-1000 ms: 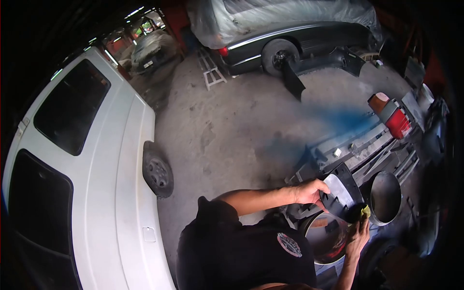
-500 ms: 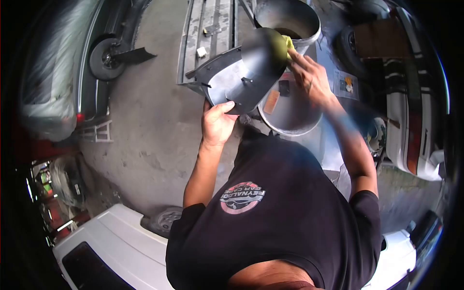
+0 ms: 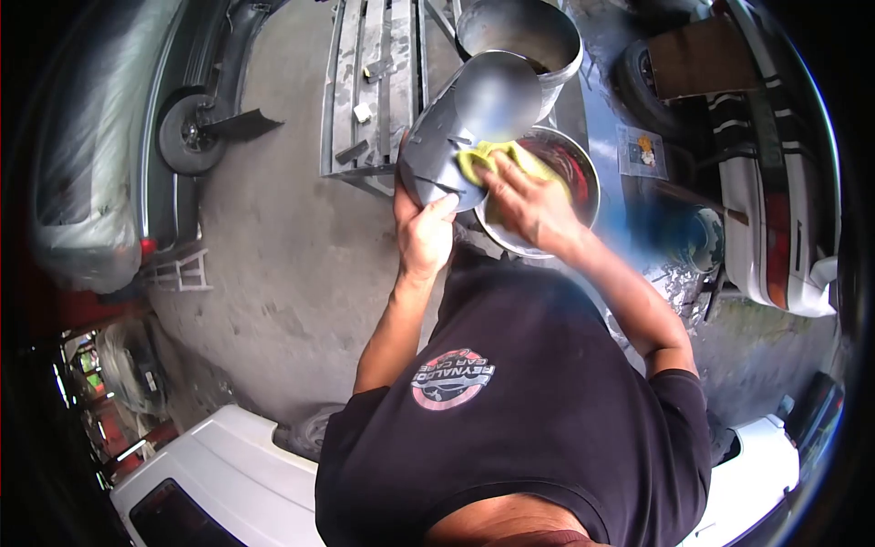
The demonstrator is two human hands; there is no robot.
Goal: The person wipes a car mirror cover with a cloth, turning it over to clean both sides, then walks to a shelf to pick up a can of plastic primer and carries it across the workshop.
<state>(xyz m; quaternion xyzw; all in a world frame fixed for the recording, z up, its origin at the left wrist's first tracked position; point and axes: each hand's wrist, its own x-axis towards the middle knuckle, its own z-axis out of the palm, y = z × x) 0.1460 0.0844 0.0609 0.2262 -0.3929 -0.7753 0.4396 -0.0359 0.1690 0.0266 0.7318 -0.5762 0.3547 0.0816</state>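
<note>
My left hand (image 3: 426, 235) grips the lower edge of a curved grey panel (image 3: 430, 164), with the thumb on the near face and the other fingers partly hidden behind it. Small dark tabs stick out of the panel, and a round blur covers its upper end. In my right hand (image 3: 536, 208) is a yellow cloth (image 3: 476, 160), pressed against the panel's right side. Part of the cloth trails out to the right of the fingers. Beneath that hand sits a round basin (image 3: 594, 178) with something red inside, much of it covered by hand and cloth.
A bucket (image 3: 572, 64) holding dark liquid stands beyond the basin. To its left is a slatted metal bench (image 3: 342, 91) with a small white block (image 3: 362, 112) on it. A wheel (image 3: 187, 135) and a plastic-draped vehicle (image 3: 96, 137) are at left; a white bumper (image 3: 747, 223) is at right.
The panel has turned and tilted in my left hand. My right hand has brought the cloth from the panel's far upper end down and nearer to me, over the basin.
</note>
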